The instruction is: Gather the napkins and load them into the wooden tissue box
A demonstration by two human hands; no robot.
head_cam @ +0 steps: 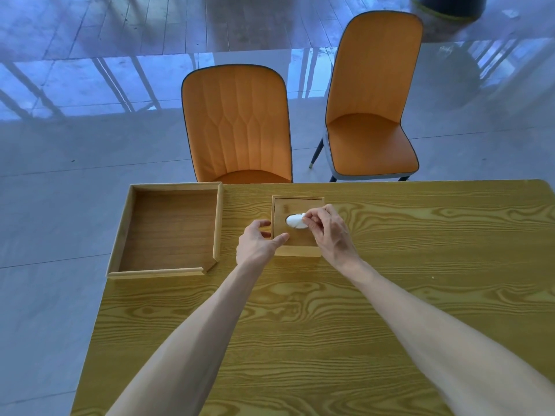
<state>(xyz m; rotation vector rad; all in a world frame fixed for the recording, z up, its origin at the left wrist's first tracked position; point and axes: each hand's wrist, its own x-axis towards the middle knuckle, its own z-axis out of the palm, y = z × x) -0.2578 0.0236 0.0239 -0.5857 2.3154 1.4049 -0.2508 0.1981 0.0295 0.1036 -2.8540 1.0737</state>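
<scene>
The wooden tissue box stands in the middle of the table with its lid on. A white napkin pokes up through the oval slot in the lid. My right hand rests over the box's right side and pinches the napkin's right end between thumb and fingers. My left hand grips the box's left front corner, thumb lying on the lid and fingers on the left wall.
A shallow open wooden tray lies at the table's far left corner, overhanging the edge. Two orange chairs stand beyond the far edge. The yellow wood-grain table stretches to the right and toward me.
</scene>
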